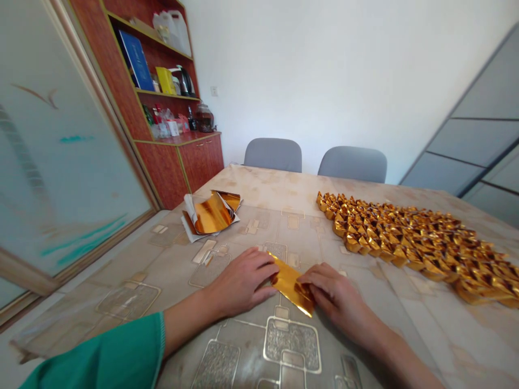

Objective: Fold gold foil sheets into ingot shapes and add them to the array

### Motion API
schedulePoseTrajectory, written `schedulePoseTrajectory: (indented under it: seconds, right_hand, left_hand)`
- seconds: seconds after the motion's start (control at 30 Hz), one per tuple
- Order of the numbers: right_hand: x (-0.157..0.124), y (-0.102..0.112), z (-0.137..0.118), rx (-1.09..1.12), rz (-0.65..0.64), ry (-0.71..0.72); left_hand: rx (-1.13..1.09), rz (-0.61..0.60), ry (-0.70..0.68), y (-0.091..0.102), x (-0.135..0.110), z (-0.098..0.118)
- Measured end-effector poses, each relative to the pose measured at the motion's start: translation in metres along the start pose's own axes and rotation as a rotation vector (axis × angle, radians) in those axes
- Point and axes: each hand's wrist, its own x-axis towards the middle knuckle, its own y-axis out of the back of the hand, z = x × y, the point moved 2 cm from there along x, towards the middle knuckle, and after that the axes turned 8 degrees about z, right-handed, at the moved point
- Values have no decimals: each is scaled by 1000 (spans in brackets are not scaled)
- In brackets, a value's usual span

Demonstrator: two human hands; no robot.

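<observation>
A strip of gold foil paper (290, 283) lies slanted between my hands, low over the patterned tablecloth. My left hand (247, 278) grips its left end, with the thumb below and the fingers above. At the right end, my right hand (334, 294) pinches the strip, and a folded bit shows by the fingertips. Beyond my left hand rests a loose stack of gold foil sheets (214, 213) with white backing. Rows of folded gold foil pieces (409, 235) stand packed together to the right of my right hand.
The table (275, 186) wears a clear cover over its patterned cloth (133, 297). Two grey chairs (272, 154) stand at its far side. A red-brown cabinet (200, 162) with bottles and boxes is at the back left, near a frosted glass door (60, 140).
</observation>
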Motion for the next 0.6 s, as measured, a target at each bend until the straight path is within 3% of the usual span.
schedulePoseTrajectory:
  seconds: [0.23, 0.5, 0.6]
  right_hand:
    - [-3, 1, 5, -66, -50, 115]
    - [1, -8, -9, -145, -29, 213]
    - [3, -13, -10, -95, -66, 194]
  left_hand:
    - [-156, -65, -34, -9, 21, -15]
    - [-175, -127, -28, -15, 20, -17]
    - [-163, -95, -40, -14, 20, -17]
